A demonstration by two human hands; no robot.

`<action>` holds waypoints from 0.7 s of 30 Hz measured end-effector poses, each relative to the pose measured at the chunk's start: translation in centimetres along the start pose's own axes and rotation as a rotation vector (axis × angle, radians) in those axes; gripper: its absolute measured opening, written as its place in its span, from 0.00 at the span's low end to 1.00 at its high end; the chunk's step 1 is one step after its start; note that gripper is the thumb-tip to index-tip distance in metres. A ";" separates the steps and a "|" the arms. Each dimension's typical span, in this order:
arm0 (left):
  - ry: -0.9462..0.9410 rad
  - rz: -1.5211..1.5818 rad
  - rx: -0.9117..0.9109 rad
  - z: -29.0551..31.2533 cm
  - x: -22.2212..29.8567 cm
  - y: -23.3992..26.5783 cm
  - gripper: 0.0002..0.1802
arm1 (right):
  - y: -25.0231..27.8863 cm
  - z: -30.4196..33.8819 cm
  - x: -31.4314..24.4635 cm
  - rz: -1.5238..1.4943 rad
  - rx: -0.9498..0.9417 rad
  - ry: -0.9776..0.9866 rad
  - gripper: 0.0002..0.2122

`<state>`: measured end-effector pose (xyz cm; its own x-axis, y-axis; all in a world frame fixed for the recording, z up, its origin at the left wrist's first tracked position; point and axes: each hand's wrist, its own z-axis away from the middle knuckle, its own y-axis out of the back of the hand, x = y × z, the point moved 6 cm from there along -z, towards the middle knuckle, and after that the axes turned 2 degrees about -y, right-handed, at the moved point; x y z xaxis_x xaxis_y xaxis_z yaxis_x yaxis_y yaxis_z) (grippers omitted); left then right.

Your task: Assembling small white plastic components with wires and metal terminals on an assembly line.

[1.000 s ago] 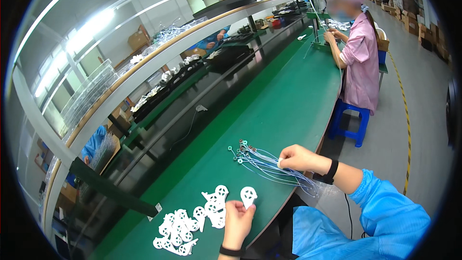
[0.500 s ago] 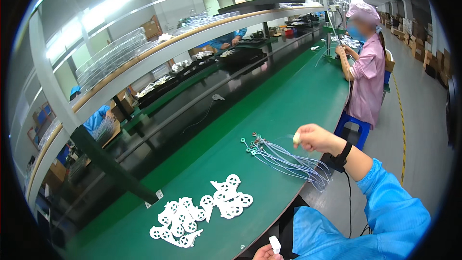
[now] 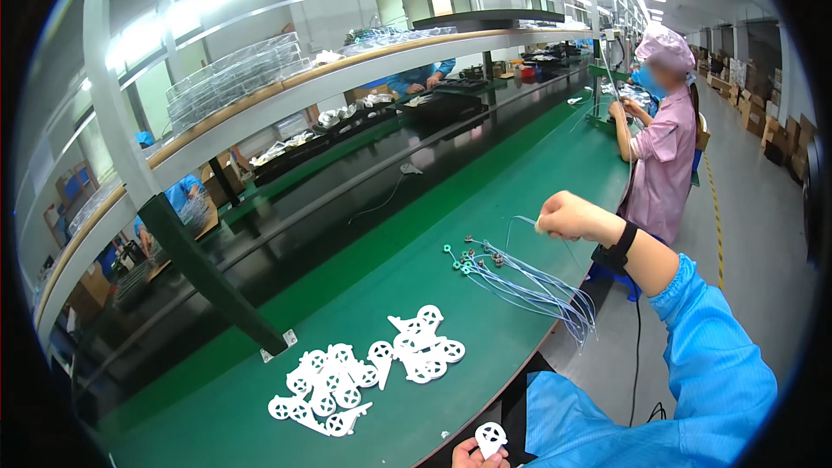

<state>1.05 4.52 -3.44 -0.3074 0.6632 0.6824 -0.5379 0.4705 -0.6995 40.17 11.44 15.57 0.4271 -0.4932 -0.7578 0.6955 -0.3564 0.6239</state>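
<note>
My left hand (image 3: pixel 478 455), low at the near edge of the bench, grips a white plastic part (image 3: pixel 490 438) with a round, spoked-looking end facing up. Over the bench on the right, my right hand (image 3: pixel 568 215) is closed in a pinch on a thin blue-grey wire (image 3: pixel 513 227), which loops down from the fingers. Below that hand lies a bundle of similar wires (image 3: pixel 542 290) with small green and brown ends; their tails hang over the bench edge. Several matching white parts (image 3: pixel 328 388) lie in a loose pile to the left, some overlapping.
The green bench top (image 3: pixel 364 295) runs away to the right. A co-worker (image 3: pixel 663 147) in pink sits farther along it. A slanted dark post (image 3: pixel 212 282) and a shelf (image 3: pixel 347 61) holding clear trays (image 3: pixel 230 78) stand on the left. A black cord (image 3: pixel 637 355) hangs from my right wristband.
My right hand has lifted slightly, and a wire now shows looping from its fingers. The white part in my left hand has turned so its round face shows. The view has shifted a little.
</note>
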 end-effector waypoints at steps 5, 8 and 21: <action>-0.010 0.012 0.001 0.0 0.1 0.1 0.24 | 3.6 0.4 0.7 -0.260 0.223 0.048 0.06; 0.002 0.027 -0.008 -0.3 -0.1 0.4 0.26 | 4.1 1.0 0.8 -0.352 0.238 0.089 0.06; 0.034 0.099 0.142 0.3 0.2 -0.7 0.20 | 3.0 6.1 -0.4 -0.685 0.033 0.201 0.07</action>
<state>1.17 4.12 -2.73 -0.3391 0.7223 0.6027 -0.6124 0.3169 -0.7243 38.56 5.73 18.96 0.0011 0.0049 -1.0000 0.8293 -0.5588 -0.0019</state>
